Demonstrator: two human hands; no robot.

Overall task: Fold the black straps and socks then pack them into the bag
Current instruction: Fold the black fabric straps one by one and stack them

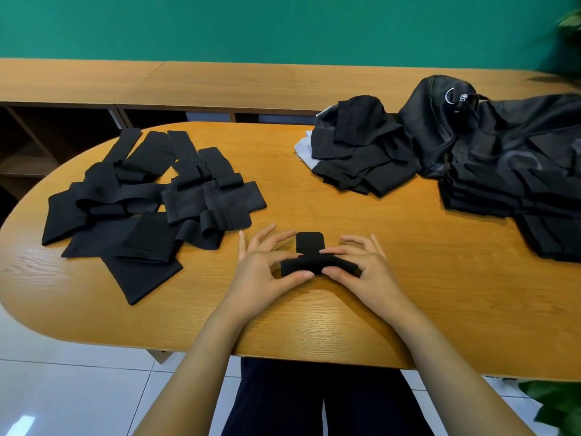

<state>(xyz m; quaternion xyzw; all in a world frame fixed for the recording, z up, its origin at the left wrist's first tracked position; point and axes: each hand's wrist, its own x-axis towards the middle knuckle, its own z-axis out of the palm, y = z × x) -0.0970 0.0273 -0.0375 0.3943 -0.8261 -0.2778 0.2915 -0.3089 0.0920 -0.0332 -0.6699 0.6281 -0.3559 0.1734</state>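
Observation:
A small black strap (309,258), partly folded, lies on the wooden table (408,278) near its front edge. My left hand (264,272) pinches its left end between thumb and forefinger. My right hand (361,269) pinches the right end the same way. One short end of the strap sticks out away from me. A loose heap of black straps and socks (151,199) lies at the left. A stack of folded black pieces (361,155) sits at the back right. The black mesh bag (503,146) lies at the far right, with folded pieces seen inside it.
A long wooden bench or shelf (220,83) runs behind the table, against a green wall. Green plant leaves (559,407) show at the lower right and upper right corners. White floor tiles lie below the table edge, and my dark trousers are under it.

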